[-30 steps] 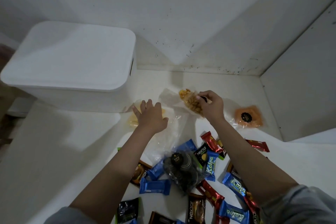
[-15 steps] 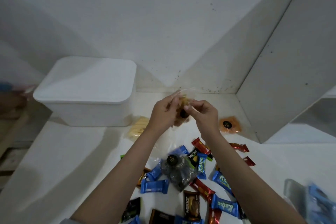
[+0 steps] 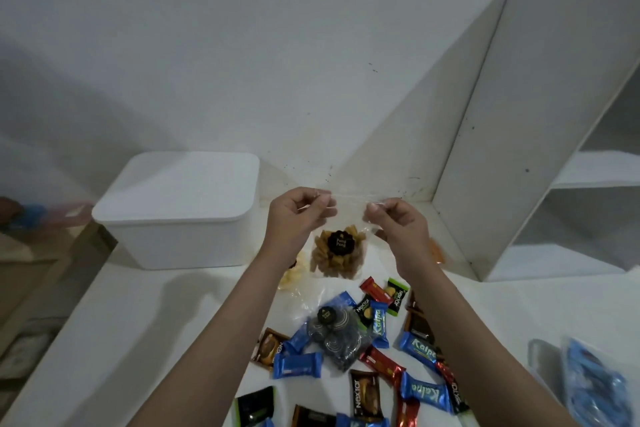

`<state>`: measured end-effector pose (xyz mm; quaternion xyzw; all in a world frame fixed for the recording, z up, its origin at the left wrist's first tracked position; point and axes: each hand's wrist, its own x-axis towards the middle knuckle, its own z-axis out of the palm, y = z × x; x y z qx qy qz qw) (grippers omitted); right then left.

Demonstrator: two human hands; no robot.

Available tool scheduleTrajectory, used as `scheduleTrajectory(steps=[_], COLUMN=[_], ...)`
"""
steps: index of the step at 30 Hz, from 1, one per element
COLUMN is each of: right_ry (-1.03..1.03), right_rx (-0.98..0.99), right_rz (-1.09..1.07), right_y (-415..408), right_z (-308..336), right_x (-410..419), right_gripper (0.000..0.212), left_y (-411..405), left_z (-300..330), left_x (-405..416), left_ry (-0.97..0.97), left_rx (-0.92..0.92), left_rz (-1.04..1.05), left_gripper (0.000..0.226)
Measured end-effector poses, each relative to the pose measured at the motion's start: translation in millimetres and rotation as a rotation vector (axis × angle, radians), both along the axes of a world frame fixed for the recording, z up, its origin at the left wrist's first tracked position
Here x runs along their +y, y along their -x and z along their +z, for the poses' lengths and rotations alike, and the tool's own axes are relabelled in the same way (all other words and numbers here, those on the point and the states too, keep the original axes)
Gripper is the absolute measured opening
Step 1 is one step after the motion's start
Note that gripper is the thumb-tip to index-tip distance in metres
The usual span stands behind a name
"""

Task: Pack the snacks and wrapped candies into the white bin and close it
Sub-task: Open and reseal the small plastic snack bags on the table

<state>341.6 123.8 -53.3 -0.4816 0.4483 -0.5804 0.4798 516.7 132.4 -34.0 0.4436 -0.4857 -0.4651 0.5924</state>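
Both hands, left and right, pinch the clear snack bag by its top edge; its snacks hang below the grip.

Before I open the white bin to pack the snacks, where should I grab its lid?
Grip the lid by its overhanging rim at the short right end, nearest the hands, coming from the right and lifting. The lid lies flat and shut on the bin with no knob visible, so the protruding lip looks like the only hold.

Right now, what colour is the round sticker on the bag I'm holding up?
Black with gold lettering, on the clear snack bag; the head view shows it best.
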Motion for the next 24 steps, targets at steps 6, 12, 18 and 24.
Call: scheduleTrajectory(steps=[6,12,18,24], right_ry=[0.142,0.316,0.395,0.437], right_rx=[0.212,0.606,0.751,0.807], right_rz=[-0.121,-0.115,-0.047,-0.008], right_y=[-3,-4,-9,-16], right_z=[9,26,35,39], right_x=[11,19,22,22], right_gripper=[0.022,0.02,0.006,0.008], left_y=[-2,-2,-4,-9], left_z=[7,11,12,14], left_x=[12,15,15,18], left_ry=[0.015,0.102,0.179,0.21], left_rx=[-0.029,-0.165,-0.273,-0.328], left_rz=[-0.017,-0.029,-0.045,-0.052], left_gripper=[0.009,0.014,0.01,0.015])
